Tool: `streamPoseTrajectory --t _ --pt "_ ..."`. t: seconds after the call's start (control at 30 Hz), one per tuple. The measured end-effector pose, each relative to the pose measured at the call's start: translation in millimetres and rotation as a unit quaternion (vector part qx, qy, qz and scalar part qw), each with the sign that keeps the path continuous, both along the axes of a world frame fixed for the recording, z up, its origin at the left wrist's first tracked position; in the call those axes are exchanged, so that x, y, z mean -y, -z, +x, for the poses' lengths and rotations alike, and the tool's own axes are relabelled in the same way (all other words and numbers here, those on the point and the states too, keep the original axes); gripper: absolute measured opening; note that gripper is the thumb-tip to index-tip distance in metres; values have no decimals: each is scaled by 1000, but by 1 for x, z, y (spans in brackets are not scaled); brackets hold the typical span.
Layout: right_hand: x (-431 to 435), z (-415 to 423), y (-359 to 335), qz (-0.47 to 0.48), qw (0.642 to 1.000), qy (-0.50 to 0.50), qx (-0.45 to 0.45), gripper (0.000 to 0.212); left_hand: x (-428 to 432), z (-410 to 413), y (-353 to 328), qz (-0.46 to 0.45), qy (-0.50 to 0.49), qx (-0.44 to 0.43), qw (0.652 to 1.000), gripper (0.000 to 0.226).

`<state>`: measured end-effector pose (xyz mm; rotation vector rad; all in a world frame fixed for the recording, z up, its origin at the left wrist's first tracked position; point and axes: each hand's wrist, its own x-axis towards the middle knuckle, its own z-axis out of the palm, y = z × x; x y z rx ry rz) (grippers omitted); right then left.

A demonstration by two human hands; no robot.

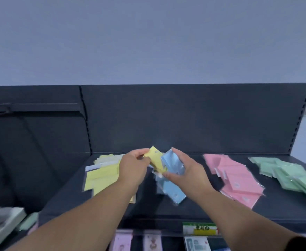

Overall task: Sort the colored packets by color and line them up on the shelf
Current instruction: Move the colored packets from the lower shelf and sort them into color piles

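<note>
Left hand (136,165) pinches yellow packet (155,159), right hand (184,169) grips blue packet (172,163), both above dark shelf (194,209), yellow pile (101,176), blue pile (173,192), pink pile (233,178), green pile (293,174) lie along it.

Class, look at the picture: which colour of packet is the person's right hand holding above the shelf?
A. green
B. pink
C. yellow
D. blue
D: the right hand grips a blue packet between thumb and fingers, while the left hand pinches the yellow packet beside it.
</note>
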<state>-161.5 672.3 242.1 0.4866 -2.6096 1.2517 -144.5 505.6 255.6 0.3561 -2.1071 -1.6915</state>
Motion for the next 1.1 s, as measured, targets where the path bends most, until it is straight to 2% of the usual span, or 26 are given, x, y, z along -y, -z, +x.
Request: streamPoseTrajectory --t 0.13,0.23,0.4,0.57,0.93,1.03,1.1 --pt "45 2 -3 20 1000 -2 -2 77 64 8 -11 29 -6 26 999 28" --pt "72 6 -5 35 999 7 7 78 103 16 -19 29 56 88 994 23" --pt "104 9 -2 65 997 51 10 78 137 21 -6 -135 150 177 963 24" --pt "115 12 4 101 992 76 9 81 136 19 10 -286 205 186 917 70" --pt "72 10 11 119 975 185 10 66 143 -19 16 -404 178 181 879 78" --pt "54 11 10 111 972 207 23 69 139 -25 11 -413 176 194 872 83" --pt "45 13 10 108 973 201 29 77 130 -25 9 -452 160 169 861 85"
